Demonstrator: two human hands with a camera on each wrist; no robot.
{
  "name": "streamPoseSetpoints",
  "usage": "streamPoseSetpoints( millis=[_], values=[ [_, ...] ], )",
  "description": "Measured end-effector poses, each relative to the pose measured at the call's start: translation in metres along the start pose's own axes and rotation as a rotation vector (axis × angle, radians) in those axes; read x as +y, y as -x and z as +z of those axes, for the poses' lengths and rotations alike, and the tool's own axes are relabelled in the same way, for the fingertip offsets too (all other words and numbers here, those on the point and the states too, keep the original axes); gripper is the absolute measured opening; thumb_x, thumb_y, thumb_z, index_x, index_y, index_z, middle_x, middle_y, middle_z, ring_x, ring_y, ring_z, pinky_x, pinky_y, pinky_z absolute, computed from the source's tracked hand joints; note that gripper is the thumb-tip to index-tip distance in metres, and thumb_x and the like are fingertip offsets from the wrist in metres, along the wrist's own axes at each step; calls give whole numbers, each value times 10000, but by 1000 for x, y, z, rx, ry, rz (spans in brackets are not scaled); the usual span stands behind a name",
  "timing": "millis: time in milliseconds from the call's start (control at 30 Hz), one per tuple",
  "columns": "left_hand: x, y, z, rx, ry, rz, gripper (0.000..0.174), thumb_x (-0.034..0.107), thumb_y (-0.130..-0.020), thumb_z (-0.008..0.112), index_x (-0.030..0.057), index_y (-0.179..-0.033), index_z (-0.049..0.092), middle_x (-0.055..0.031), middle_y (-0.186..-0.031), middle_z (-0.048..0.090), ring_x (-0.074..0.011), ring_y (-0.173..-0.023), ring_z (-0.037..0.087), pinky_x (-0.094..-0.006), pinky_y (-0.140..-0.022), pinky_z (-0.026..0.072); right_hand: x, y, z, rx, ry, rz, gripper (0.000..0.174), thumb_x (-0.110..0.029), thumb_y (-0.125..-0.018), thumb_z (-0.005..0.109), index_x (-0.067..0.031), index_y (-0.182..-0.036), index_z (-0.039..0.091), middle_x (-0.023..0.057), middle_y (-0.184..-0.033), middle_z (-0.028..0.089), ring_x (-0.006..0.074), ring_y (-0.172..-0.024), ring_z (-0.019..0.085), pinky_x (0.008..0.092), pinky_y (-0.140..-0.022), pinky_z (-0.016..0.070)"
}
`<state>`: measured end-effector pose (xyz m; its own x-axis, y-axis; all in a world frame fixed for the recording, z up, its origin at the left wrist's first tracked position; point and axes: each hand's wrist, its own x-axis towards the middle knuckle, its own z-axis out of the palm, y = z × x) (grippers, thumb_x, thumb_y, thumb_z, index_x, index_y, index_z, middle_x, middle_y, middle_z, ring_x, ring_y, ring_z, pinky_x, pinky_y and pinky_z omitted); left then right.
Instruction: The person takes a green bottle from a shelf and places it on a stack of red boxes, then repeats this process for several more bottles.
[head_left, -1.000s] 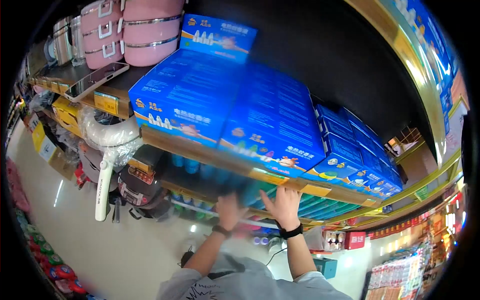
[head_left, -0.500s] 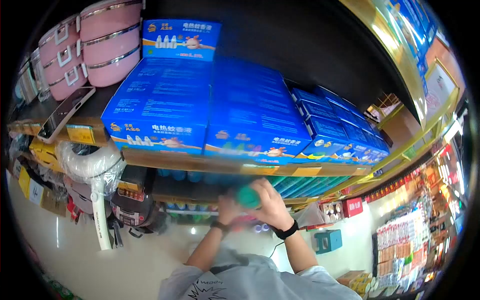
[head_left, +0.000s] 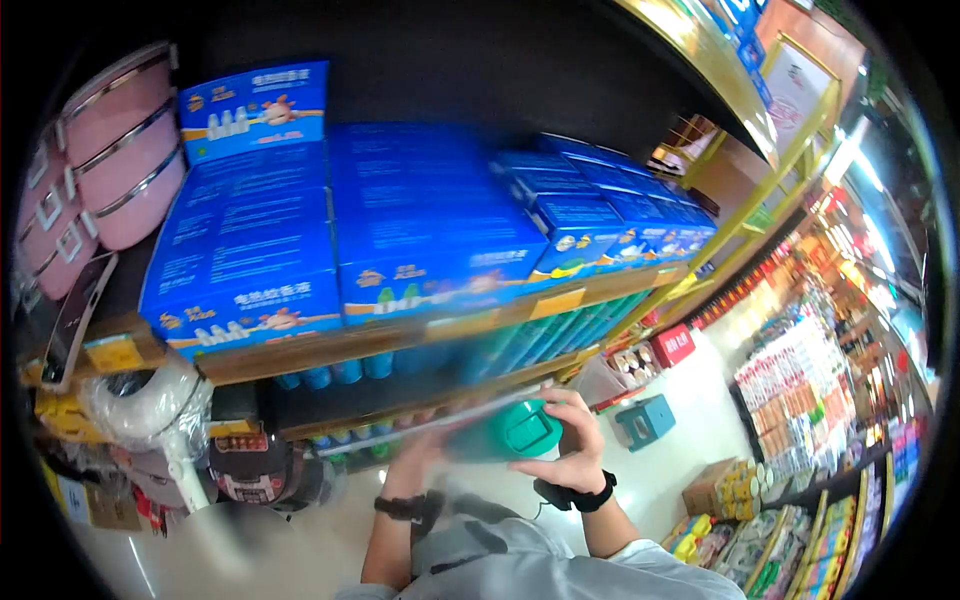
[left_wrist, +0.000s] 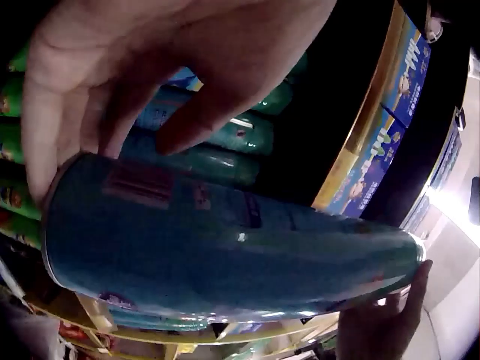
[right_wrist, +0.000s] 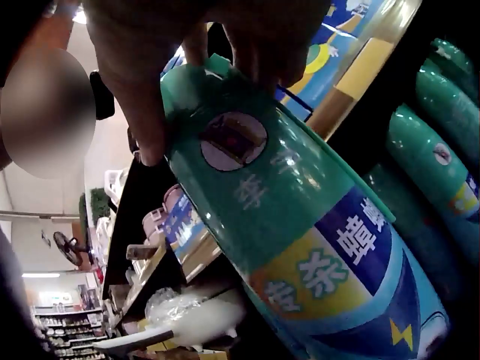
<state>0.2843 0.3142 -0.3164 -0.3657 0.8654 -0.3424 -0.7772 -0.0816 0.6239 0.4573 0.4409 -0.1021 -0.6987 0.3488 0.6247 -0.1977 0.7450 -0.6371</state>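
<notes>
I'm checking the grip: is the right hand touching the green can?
Touching: the right wrist view shows the right hand gripping the green can around its top.

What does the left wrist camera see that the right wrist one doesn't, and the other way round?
Only the left wrist view: the left hand and the barcode on the big can.
Only the right wrist view: a fan and the can's yellow lightning bolt.
Both: that can, the right hand, blue boxes and more cans.
</notes>
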Motion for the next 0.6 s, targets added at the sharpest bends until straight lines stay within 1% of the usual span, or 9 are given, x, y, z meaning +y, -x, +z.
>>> streamPoseSetpoints(
  millis=[67,100,200,333,367,400,533,567,600],
  values=[
    [-10,18,0,-77,-35,-51,320,214,-951,550,-27,-1143,639,-141,-1110,680,-250,-976,678,-372,-854,547,-7,19,-6,76,-18,52,838,-101,-577,945,-84,-1300,521,200,-1275,527,329,-1170,563,452,-997,457],
    [-14,23,4,-46,-56,-67,329,224,-953,545,-33,-1139,634,-148,-1108,680,-256,-982,677,-379,-858,548,-7,34,-9,117,-22,118,847,-78,-584,936,-84,-1318,513,191,-1287,520,333,-1173,559,450,-1004,452],
    [-25,34,23,-17,-101,-117,363,252,-960,531,-53,-1140,613,-171,-1109,676,-273,-991,675,-395,-863,549,-16,56,-22,284,-61,212,756,-193,-610,935,-54,-1259,572,164,-1263,580,322,-1169,562,432,-993,449],
    [-44,32,39,-126,-161,-249,434,278,-964,510,-74,-1216,542,-213,-1176,642,-310,-1027,666,-447,-877,557,-34,90,-64,371,-2,264,769,-209,-620,930,-44,-1280,571,148,-1269,586,296,-1168,566,414,-1003,443],
    [-53,32,45,-161,-190,-279,438,279,-965,509,-74,-1223,537,-218,-1191,634,-317,-1040,662,-459,-879,559,-38,103,-76,357,26,265,813,-24,-570,924,-9,-1295,556,165,-1332,520,256,-1191,549,371,-1018,435],
    [-61,33,54,-191,-214,-304,442,280,-965,507,-73,-1229,532,-223,-1205,627,-325,-1053,659,-472,-881,561,-41,113,-88,393,40,261,809,-32,-571,925,-12,-1293,559,164,-1320,531,258,-1188,551,371,-1015,437],
    [-95,44,133,-266,-473,-367,390,265,-979,491,-42,-1206,566,-209,-1138,666,-316,-966,696,-464,-854,578,-58,160,-142,470,168,265,790,-77,-577,929,-18,-1281,575,165,-1263,581,273,-1158,577,375,-988,456],
    [-110,47,153,-299,-487,-368,347,264,-983,494,-11,-1169,596,-164,-1053,692,-291,-880,709,-432,-814,584,-64,176,-159,478,223,278,785,-92,-579,930,-19,-1277,578,167,-1246,594,278,-1146,588,377,-979,464],
    [-128,49,171,-314,-520,-372,341,269,-984,496,-5,-1159,601,-152,-1037,691,-287,-865,707,-425,-805,583,-71,190,-176,503,244,274,782,-106,-579,930,-21,-1274,582,169,-1231,606,284,-1133,597,380,-968,472]
  ],
)
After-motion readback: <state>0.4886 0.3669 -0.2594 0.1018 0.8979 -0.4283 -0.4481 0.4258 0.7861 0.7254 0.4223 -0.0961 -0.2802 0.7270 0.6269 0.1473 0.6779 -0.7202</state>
